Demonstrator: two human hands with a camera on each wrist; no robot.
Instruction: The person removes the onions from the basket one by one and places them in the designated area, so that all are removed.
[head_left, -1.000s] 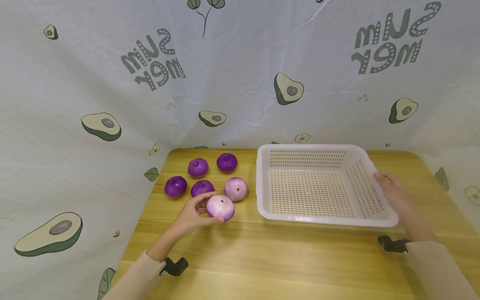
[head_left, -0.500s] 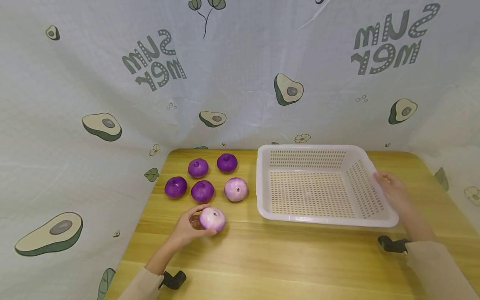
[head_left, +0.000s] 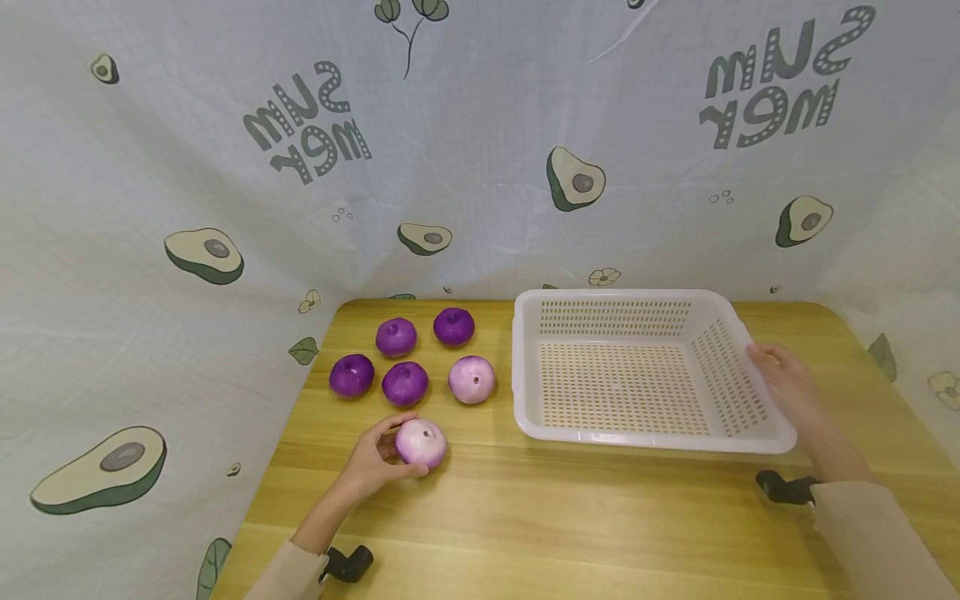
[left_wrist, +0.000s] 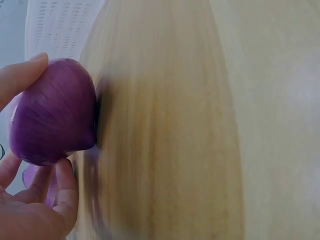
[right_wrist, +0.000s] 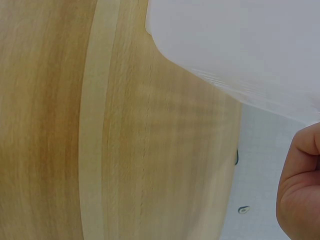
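Note:
My left hand [head_left: 369,460] grips a pale purple onion [head_left: 422,443] between thumb and fingers, low over the front left of the table. In the left wrist view the onion's darker purple side [left_wrist: 55,112] shows, its tip close to the wood. Behind it sit a pale onion [head_left: 472,380] and several dark purple onions [head_left: 405,383]. On the right, my right hand [head_left: 789,385] holds the right rim of a white plastic basket [head_left: 652,439] with slotted walls. The right wrist view shows curled fingers [right_wrist: 302,155] at the basket's edge; the fingertips are hidden.
A wooden table [head_left: 570,525] carries everything. Behind it and at the sides hangs a white cloth [head_left: 480,100] printed with avocados and lettering. Dark wrist mounts [head_left: 348,564] stick out from both sleeves. The basket holds nothing.
My left hand has drawn the pale onion toward me and slightly left, down from the group, uncovering the dark onion behind. The right hand and basket have stayed put.

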